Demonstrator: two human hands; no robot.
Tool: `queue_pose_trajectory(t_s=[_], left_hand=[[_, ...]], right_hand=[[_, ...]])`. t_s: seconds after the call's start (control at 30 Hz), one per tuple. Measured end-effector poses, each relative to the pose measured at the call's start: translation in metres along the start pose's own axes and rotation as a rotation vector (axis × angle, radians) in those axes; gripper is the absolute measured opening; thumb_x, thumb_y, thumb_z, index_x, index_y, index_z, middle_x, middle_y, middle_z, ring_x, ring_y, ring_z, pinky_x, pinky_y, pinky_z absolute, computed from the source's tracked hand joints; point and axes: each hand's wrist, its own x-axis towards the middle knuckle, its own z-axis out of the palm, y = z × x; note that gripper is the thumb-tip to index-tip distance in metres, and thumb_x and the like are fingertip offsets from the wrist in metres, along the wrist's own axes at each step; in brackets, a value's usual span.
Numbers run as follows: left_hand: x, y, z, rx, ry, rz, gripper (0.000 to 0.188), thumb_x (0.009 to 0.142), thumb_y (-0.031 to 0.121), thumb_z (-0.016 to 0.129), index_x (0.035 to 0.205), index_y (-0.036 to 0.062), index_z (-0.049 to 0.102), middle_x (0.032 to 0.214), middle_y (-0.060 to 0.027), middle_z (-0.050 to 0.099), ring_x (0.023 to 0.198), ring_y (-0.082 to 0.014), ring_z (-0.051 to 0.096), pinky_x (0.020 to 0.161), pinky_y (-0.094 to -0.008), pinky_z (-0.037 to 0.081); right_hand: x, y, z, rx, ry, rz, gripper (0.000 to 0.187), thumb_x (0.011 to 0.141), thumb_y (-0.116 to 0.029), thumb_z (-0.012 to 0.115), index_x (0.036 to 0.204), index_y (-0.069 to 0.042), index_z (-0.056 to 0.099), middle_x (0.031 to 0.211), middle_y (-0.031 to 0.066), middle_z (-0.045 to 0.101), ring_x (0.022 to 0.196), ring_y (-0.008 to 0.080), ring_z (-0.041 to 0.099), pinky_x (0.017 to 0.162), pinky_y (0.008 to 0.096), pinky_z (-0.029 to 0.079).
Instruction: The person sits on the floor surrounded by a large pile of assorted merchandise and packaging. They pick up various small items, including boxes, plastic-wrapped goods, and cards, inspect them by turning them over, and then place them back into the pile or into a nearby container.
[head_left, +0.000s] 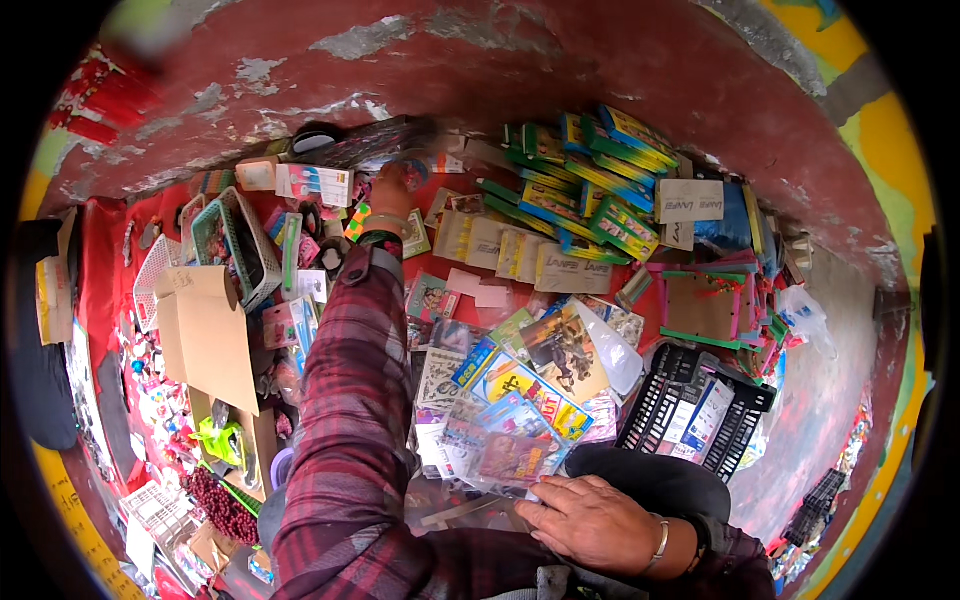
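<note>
My left arm stretches far forward in a plaid sleeve, with my left hand at the back of the red cloth. Its fingers are mostly hidden, beside a small clear packet with blue and pink in it. Just beyond lies a dark, shiny plastic bag, partly blurred. A card with pink and blue items is left of the hand. At the lower edge my right hand lies flat over my dark-clad leg, fingers extended. Its fingertips are close to clear-wrapped picture packets on a loose pile of printed booklets.
Stacked green, yellow and blue boxes stand against the red wall, with brown cartons before them. A black crate and pink- and green-framed boards are at right. Baskets and an open cardboard box crowd the left.
</note>
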Motion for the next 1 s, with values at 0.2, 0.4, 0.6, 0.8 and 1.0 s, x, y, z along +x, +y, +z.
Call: queue_pose_trajectory(t_s=[0.2,0.4,0.6,0.8,1.0], left_hand=[[-0.021,0.035,-0.082,-0.887,-0.023,-0.462,0.025,0.090,0.014,0.050,0.109,0.0026,0.063,0.097,-0.0081,0.065,0.084,-0.0149,0.059,0.075,-0.0265,0.047],[-0.051,0.052,-0.112,-1.539,0.111,-0.641,0.027,0.090,0.009,0.053,0.112,-0.0056,0.059,0.103,-0.0072,0.062,0.088,-0.0152,0.058,0.076,-0.0266,0.046],[-0.052,0.079,-0.116,-1.691,0.043,-0.566,0.025,0.089,0.006,0.055,0.109,-0.0065,0.059,0.098,-0.0072,0.063,0.086,-0.0147,0.056,0.072,-0.0247,0.044],[-0.052,0.123,-0.130,-1.663,-0.098,-0.498,0.023,0.088,0.006,0.056,0.107,-0.0067,0.061,0.097,-0.0075,0.063,0.085,-0.0141,0.057,0.072,-0.0227,0.043],[-0.060,0.233,-0.162,-1.703,-0.348,-0.516,0.023,0.087,0.007,0.058,0.106,-0.0074,0.061,0.098,-0.0076,0.064,0.077,-0.0113,0.056,0.070,-0.0204,0.043]], right_hand=[[-0.015,-0.010,0.017,-0.026,0.168,-0.053,0.023,0.079,-0.017,0.059,0.099,-0.007,0.054,0.089,0.0078,0.053,0.088,0.0235,0.056,0.071,0.0334,0.042],[-0.027,-0.016,0.023,-0.066,0.151,-0.083,0.026,0.079,-0.017,0.059,0.103,-0.006,0.055,0.095,0.0098,0.054,0.092,0.0251,0.056,0.073,0.0351,0.043],[-0.030,-0.018,0.025,-0.062,0.174,-0.084,0.027,0.079,-0.016,0.058,0.103,-0.005,0.055,0.098,0.0111,0.056,0.096,0.0261,0.055,0.074,0.0349,0.043],[-0.025,0.015,0.004,-0.111,0.431,0.026,0.039,0.079,-0.017,0.062,0.114,-0.002,0.052,0.117,0.0172,0.054,0.107,0.0317,0.053,0.088,0.0393,0.043],[-0.023,0.047,-0.028,0.635,0.969,0.359,0.078,0.076,-0.022,0.071,0.138,-0.002,0.029,0.134,0.0205,0.042,0.126,0.0307,0.040,0.098,0.0388,0.036]])
